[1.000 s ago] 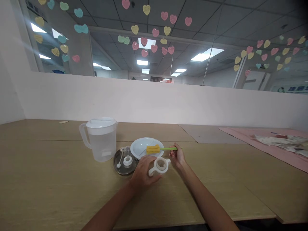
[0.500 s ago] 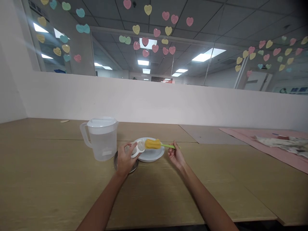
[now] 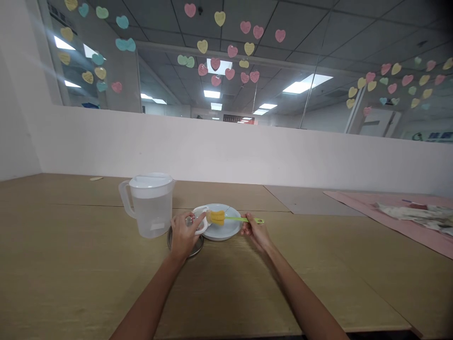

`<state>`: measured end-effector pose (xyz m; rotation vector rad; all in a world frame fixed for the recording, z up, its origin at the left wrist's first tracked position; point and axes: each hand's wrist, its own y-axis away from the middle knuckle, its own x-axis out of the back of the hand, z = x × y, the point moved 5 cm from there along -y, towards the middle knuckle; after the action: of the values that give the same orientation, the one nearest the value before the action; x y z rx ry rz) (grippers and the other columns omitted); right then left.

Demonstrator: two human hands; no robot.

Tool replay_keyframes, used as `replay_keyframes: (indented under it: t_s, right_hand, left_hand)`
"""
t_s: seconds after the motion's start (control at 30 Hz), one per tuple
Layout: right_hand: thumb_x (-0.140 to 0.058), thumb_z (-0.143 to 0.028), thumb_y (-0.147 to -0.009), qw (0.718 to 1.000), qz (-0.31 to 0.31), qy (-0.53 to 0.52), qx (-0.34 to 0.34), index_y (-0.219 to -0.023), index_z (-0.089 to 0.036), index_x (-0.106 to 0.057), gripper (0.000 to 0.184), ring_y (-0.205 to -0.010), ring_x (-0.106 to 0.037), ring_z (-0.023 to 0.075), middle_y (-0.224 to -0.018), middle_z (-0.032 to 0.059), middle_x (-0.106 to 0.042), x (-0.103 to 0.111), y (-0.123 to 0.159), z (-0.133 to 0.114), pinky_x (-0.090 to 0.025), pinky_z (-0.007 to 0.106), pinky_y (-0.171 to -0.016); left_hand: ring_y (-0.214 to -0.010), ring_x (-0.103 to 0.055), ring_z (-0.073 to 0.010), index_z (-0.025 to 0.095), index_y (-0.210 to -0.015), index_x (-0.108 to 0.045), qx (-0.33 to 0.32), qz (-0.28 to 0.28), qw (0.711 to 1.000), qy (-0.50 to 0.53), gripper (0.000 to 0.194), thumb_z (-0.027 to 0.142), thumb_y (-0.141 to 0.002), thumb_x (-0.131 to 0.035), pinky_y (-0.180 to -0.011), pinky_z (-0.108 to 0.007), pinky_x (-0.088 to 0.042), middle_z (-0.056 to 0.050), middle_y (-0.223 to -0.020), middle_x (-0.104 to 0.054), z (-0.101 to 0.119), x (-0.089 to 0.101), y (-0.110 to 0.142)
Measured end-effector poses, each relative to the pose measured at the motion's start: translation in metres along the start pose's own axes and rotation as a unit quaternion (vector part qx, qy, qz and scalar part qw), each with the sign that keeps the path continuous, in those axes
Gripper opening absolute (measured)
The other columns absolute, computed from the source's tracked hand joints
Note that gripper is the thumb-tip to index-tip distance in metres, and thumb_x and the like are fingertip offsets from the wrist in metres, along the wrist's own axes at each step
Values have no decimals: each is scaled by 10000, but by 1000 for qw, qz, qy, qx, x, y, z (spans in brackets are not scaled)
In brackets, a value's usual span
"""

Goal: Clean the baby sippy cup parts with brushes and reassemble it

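My left hand (image 3: 184, 233) is closed around a white plastic ring piece with handles (image 3: 201, 221), held up over the edge of a white plate (image 3: 226, 231). My right hand (image 3: 253, 230) grips the green handle of a brush with a yellow sponge head (image 3: 216, 217). The sponge head is pressed against the white ring piece, above the plate. Under my left hand lies a dark round tray (image 3: 198, 248), mostly hidden.
A translucent lidded pitcher (image 3: 148, 204) with water stands left of the plate. A pink mat (image 3: 389, 212) with crumpled paper (image 3: 421, 211) lies at the right. A white partition wall (image 3: 226, 151) runs behind the wooden table (image 3: 88, 264).
My left hand carried the white ring piece from the near table up to the plate. My right hand lifted the brush and brought its sponge head against the ring piece.
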<state>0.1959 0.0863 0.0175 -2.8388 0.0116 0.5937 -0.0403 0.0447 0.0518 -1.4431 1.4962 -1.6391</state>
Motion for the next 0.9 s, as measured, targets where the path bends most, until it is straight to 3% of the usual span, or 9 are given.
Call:
replay_keyframes:
  t_s: [0.2, 0.3, 0.5, 0.63, 0.77, 0.9]
  right_hand:
    - [-722, -543, -570, 996, -73, 29, -38, -776, -133, -648, 464, -360, -455, 67, -476, -35, -574, -18, 10, 12, -409, 214, -431]
    - [-730, -506, -591, 995, -81, -11, -58, -786, -137, -643, 426, -389, -490, 70, -494, -33, -583, -18, 8, 16, -438, 208, -459]
    - [-661, -448, -706, 988, 99, -117, -12, -717, -170, -580, 290, -351, -431, 49, -405, -76, -479, 23, -11, 2, -416, 159, -408]
    - [-594, -399, -764, 971, 215, -104, 18, -702, -190, -523, 229, -358, -450, 55, -412, -88, -455, 53, -16, -3, -443, 158, -430]
    - [-556, -353, -778, 966, 243, -83, 13, -732, -191, -510, 175, -387, -498, 70, -486, -60, -546, 60, -16, -2, -448, 168, -418]
    - [-502, -394, -794, 970, 239, -38, -16, -843, -172, -543, 232, -382, -501, 83, -648, 1, -660, 47, -10, 6, -429, 201, -383]
  left_hand:
    - [-918, -501, -212, 338, -1052, -643, -73, -8, 997, 36, 350, 142, -786, -528, -841, -373, -325, -81, -956, -552, 20, -4, 3]
    - [-941, -503, -213, 352, -1087, -622, -66, -10, 997, 35, 382, 133, -790, -523, -846, -366, -322, -77, -971, -562, 21, -3, 1]
    - [-995, -506, -242, 364, -1131, -594, 25, -32, 999, -15, 457, 95, -767, -531, -871, -396, -317, -86, -1021, -575, -3, -1, -3]
    - [-976, -517, -257, 326, -1143, -591, 78, -33, 996, -2, 398, 176, -776, -566, -865, -415, -354, -100, -1025, -574, -12, -1, -3]
    - [-927, -551, -227, 214, -1205, -523, 185, 44, 976, 105, 495, 416, -760, -605, -829, -357, -435, -97, -994, -579, -16, 5, -5]
    - [-962, -577, -226, 172, -1248, -436, 267, 96, 941, 186, 615, 486, -743, -595, -837, -353, -463, -114, -1114, -586, -13, 9, -3]
